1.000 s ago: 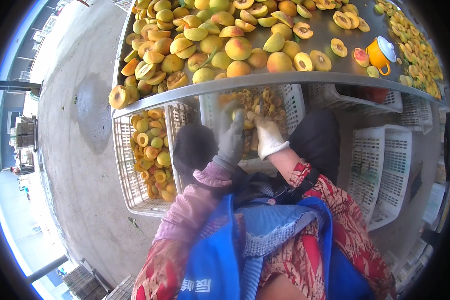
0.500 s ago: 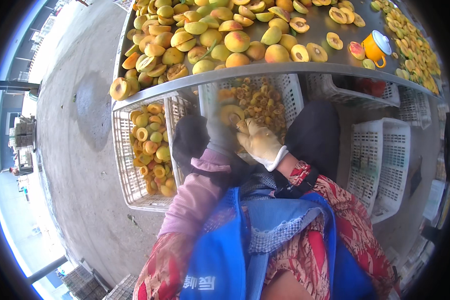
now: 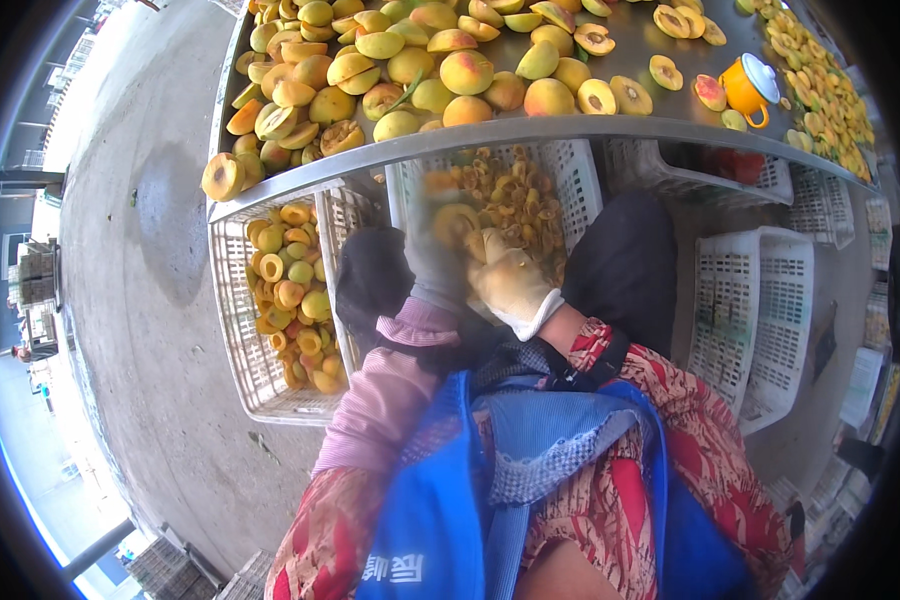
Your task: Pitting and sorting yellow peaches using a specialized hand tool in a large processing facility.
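My left hand [image 3: 436, 262], in a grey glove and smeared by motion, is closed on a yellow peach half [image 3: 457, 226], cut face up, between my knees. Against the near right side of that half are the fingers of my right hand [image 3: 513, 284], in a cream glove. They are curled together; whatever they grip is hidden. Below both hands stands a white plastic crate [image 3: 576, 185] holding many small brownish-yellow scooped-out pieces [image 3: 526, 205]. Beside my left knee another white crate [image 3: 232, 330] contains hollowed peach halves [image 3: 295, 300].
A metal table [image 3: 570, 128] spans the far side, heaped with whole and halved peaches [image 3: 370, 70]. On it stands a yellow mug with a pale lid [image 3: 746, 90]. White crates [image 3: 755, 320] sit right of my knee, others under the table. Concrete floor [image 3: 150, 330] lies left.
My right hand has turned slightly and its fingers have drawn in toward the peach half. My left hand still holds that half. The whole view has shifted a little.
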A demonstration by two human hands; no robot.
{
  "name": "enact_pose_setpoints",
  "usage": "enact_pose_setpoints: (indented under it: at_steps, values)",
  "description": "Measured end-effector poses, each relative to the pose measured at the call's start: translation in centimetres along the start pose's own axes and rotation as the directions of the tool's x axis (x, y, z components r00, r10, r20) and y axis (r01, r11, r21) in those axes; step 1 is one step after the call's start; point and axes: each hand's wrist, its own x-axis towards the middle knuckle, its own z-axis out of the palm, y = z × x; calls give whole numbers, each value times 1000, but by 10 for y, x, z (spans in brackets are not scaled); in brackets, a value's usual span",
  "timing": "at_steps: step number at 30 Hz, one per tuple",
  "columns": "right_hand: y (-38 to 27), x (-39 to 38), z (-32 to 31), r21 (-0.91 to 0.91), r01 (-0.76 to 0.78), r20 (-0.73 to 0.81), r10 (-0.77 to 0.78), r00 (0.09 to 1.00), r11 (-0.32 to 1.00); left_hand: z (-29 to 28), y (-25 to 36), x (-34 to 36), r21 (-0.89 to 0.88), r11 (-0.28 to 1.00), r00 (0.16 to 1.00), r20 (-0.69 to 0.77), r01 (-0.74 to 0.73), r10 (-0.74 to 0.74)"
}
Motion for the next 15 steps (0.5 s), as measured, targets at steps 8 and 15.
enact_pose_setpoints:
  at_steps: [8,15]
  values:
    - [24,15,12,89,192,16,-194,981,977,-1,-5,3,75,997,999,26,-27,25]
    - [19,14,17,-74,180,-38,-183,982,981,-2,4,0,-90,984,985,-64,156,-162]
